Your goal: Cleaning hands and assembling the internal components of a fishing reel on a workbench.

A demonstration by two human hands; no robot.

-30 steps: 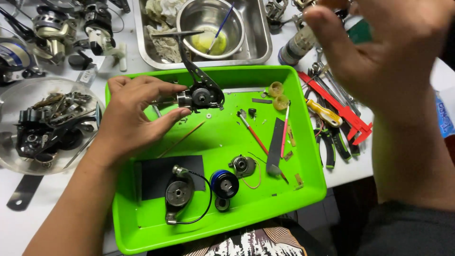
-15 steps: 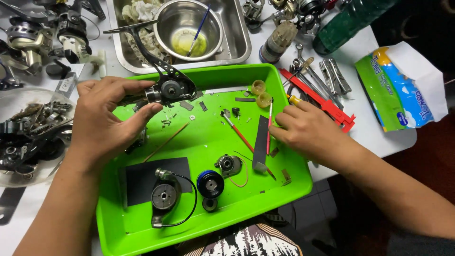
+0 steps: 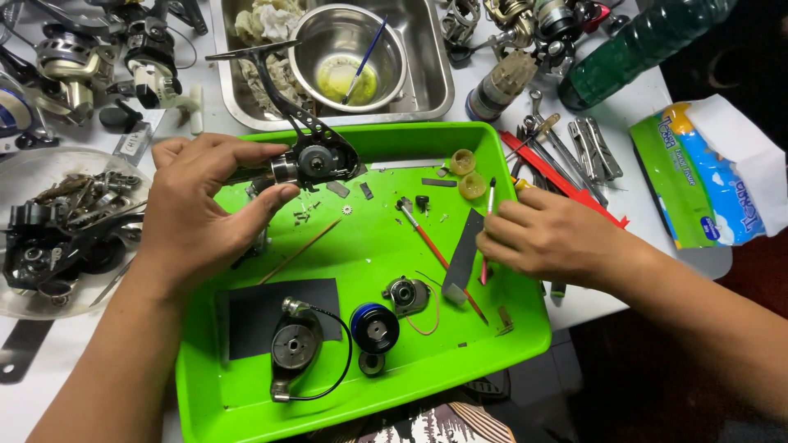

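My left hand [image 3: 197,209] grips a black fishing reel body [image 3: 316,160] over the far left of the bright green tray [image 3: 386,385]; the reel's long black arm points up toward the steel tub. My right hand [image 3: 546,234] rests at the tray's right side, fingers pinched on a thin pink-handled brush [image 3: 487,209] that stands beside a dark strip [image 3: 464,246]. A red-handled brush [image 3: 435,254] lies diagonally in the tray's middle. Near the front lie a rotor with bail wire [image 3: 295,349], a blue spool [image 3: 375,326] and a small grey gear housing [image 3: 406,294] on and beside a black mat [image 3: 254,316].
A steel tub [image 3: 431,74] behind the tray holds a metal bowl [image 3: 349,57] with yellow liquid and a blue brush. Reels [image 3: 66,53] crowd the far left; a clear bowl of parts [image 3: 49,234] sits left. Pliers and red tools [image 3: 574,156], a green bottle [image 3: 632,53] and a tissue pack [image 3: 706,184] lie right.
My right hand came down from high in front of the camera to the tray's right side and closed on the pink-handled brush. The left hand kept hold of the reel body.
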